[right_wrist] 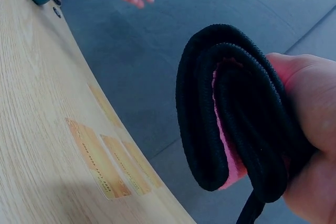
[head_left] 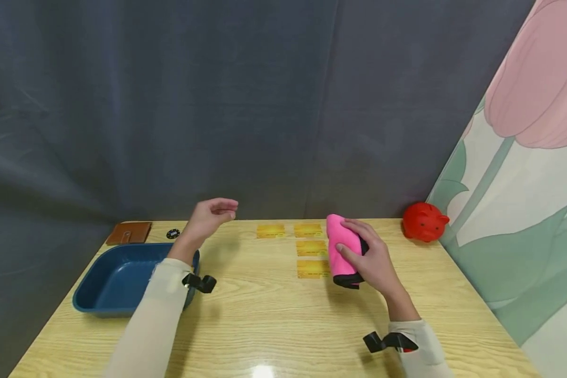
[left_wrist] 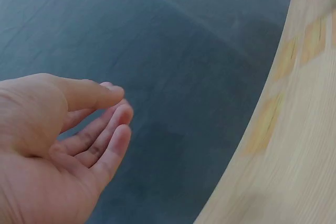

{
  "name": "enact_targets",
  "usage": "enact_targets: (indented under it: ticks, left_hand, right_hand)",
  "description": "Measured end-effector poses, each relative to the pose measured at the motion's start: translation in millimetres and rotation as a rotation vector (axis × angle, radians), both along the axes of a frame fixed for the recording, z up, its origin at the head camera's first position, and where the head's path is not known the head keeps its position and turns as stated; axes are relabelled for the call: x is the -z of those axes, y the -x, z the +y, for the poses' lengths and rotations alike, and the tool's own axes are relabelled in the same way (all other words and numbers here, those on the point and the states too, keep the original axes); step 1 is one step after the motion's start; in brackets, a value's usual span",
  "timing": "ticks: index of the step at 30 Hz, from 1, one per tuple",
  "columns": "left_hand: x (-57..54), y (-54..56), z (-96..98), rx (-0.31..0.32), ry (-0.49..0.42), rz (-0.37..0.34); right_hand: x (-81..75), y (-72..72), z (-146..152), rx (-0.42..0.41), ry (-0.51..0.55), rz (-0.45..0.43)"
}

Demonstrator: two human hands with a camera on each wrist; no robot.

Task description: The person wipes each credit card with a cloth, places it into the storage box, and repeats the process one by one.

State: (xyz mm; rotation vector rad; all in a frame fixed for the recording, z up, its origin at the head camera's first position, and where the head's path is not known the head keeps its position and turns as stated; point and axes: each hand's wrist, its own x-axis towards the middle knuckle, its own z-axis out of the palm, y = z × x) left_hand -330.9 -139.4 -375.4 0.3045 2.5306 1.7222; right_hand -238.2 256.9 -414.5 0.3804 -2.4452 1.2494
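Note:
In the head view my right hand (head_left: 377,261) grips a folded pink cloth with black edging (head_left: 339,249), held above the right part of the table. The right wrist view shows the black-trimmed end of the folded cloth (right_wrist: 236,114), its layers doubled over, with a dark strap hanging below. My left hand (head_left: 204,223) is raised near the back edge of the table, fingers loosely bent and holding nothing. Up close, the left hand (left_wrist: 68,135) has space between thumb and fingers. Several gold cards (head_left: 312,268) lie flat on the table between the hands.
Under my left forearm stands a blue plastic basin (head_left: 115,281). Behind it lie a brown wallet (head_left: 129,233) and a black poker chip (head_left: 172,233). A red piggy bank (head_left: 424,222) sits at the back right corner. A dark curtain (head_left: 283,105) hangs along the back edge.

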Motion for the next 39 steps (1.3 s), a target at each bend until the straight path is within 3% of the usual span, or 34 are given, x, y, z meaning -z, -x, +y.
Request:
enact_targets:
  ticks: [4,9,14,19,23,29,34,39]
  left_hand:
    - [11.6,13.4,29.8,0.017,-0.04,-0.03]
    - [43.2,27.0,53.5,0.011,-0.066,-0.105]
    - [76.8,36.5,61.6,-0.052,-0.097,-0.157]
    - [94.7,42.4,61.0,-0.1,-0.116,-0.169]
    - [99.2,44.8,50.9,-0.101,-0.06,-0.171]
    - [95.9,43.7,34.7,-0.056,0.102,-0.197]
    - [91.0,39.8,34.5,-0.035,0.236,-0.202]
    - [90.1,40.1,33.2,-0.013,0.29,-0.209]
  right_hand:
    - [1.6,-1.2,-1,0.012,0.006,-0.003]
    - [0.7,-3.7,-4,0.005,0.034,-0.01]
    - [-0.9,-7.2,-7,-0.002,0.044,-0.02]
    - [-2.5,-9.5,-6,0.007,0.054,-0.014]
    - [-2.2,-9.6,-8,0.0,0.055,-0.015]
    - [-3.5,-12.6,-12,-0.006,0.064,-0.035]
    - [-5.4,-15.2,-12,-0.007,0.058,-0.041]
    - [-6.5,-14.9,-10,-0.009,0.057,-0.039]
